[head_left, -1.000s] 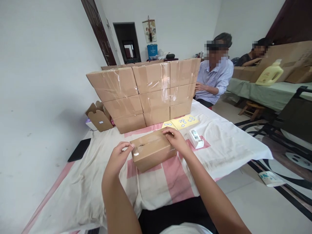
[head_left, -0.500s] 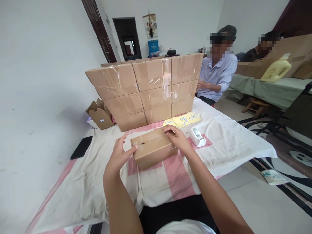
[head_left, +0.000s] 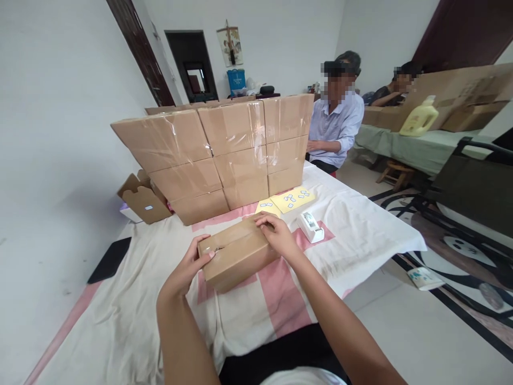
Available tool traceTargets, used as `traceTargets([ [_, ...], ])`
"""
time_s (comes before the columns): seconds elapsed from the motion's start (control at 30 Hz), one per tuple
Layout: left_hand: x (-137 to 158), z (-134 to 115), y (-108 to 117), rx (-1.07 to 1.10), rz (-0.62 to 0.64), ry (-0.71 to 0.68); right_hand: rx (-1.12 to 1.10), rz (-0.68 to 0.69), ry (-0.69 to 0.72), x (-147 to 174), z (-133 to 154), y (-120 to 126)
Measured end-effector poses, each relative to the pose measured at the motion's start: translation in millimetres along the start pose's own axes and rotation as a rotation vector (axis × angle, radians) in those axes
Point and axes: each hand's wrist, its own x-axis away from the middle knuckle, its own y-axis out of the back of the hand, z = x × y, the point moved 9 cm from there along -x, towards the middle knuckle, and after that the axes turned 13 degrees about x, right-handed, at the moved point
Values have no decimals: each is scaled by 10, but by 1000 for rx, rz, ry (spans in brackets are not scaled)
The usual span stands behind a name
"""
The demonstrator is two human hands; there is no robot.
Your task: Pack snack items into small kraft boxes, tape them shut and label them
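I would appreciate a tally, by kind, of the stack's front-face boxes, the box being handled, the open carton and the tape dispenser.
Stacked boxes, front face only: 9
Handled box: 1
Open carton: 1
Tape dispenser: 1
Total: 12

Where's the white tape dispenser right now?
In the head view, the tape dispenser sits on the cloth-covered table, right of the small cardboard box and nearer the camera than the yellow sheets.
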Motion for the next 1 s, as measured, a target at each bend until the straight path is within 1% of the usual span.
traceTargets([
  [0.07, -19, 26, -19, 49, 29, 6, 2, -9, -12, 2, 10, -2],
  [0.1, -37, 41, -26, 72, 25, 16, 4, -15, -17, 5, 17, -2],
  [0.27, -118, 100, 5, 139, -143, 102, 25, -82, -1, 58, 96, 23],
  [0.37, -143, 77, 17, 127, -188, 117, 21, -160, -1, 112, 135, 58],
  [0.47, -185, 56, 89, 109, -231, 132, 67, -211, 44, 131, 189, 23],
  [0.6, -282, 30, 209, 90, -289, 168, 70, -173, 81, 54, 196, -146],
  [0.7, -356, -3, 265, 69, -309, 171, 17, -105, 73, -70, 172, -143],
  [0.77, -391, -3, 293, 41, -303, 173, -11, -48, 62, -207, 105, 7],
  [0.83, -409, 12, 332, 0, -298, 175, 25, -10, 33, -408, -85, 299],
  [0.9, -412, 37, 370, -45, -294, 186, 193, 16, -29, -663, -443, 677],
  [0.97, -405, 62, 387, -78, -286, 208, 433, 17, -101, -927, -909, 1075],
  [1.0, -400, 73, 389, -88, -283, 220, 557, 36, -131, -1046, -1152, 1229],
])
